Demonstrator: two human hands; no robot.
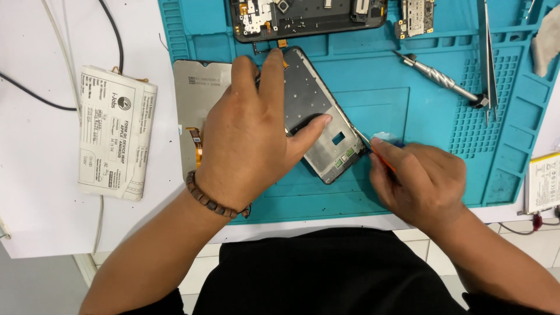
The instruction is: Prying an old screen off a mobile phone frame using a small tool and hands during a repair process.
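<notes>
- Frame (318, 114) of a phone, metal and dark, lies tilted on the blue mat (420, 169), under and just past the left fingertips.
- Left hand (248, 137) presses down flat on it: index and middle fingers side by side reach to its top edge, thumb (312, 129) splays right across its middle. Fingers loosely spread, pinning, not pinching.
- Right hand (420, 181) sits just right of the frame's lower corner, fingers curled tight together and pinching a thin tool (367, 143) with an orange streak along it; tip touches the frame edge near the left thumb.
- Something pale blue (388, 139) peeks out just above the right knuckles; cannot tell what.
- Screen panel (195, 111), grey back up, with an orange ribbon, lies partly under the left palm, on the wrist side of the fingers.
- Beyond the left fingertips: opened phone body (309, 17) with boards showing. Beyond the right fingers: screwdriver (443, 79), tweezers (489, 58).
- Folded paper form (114, 131) well left of the left hand, off the mat.
- Doing it well, by my judgement: keep the left palm heavy so the frame cannot skate, keep the tool tip shallow and low along the edge, work away from the thumb, go easy near the ribbon.
</notes>
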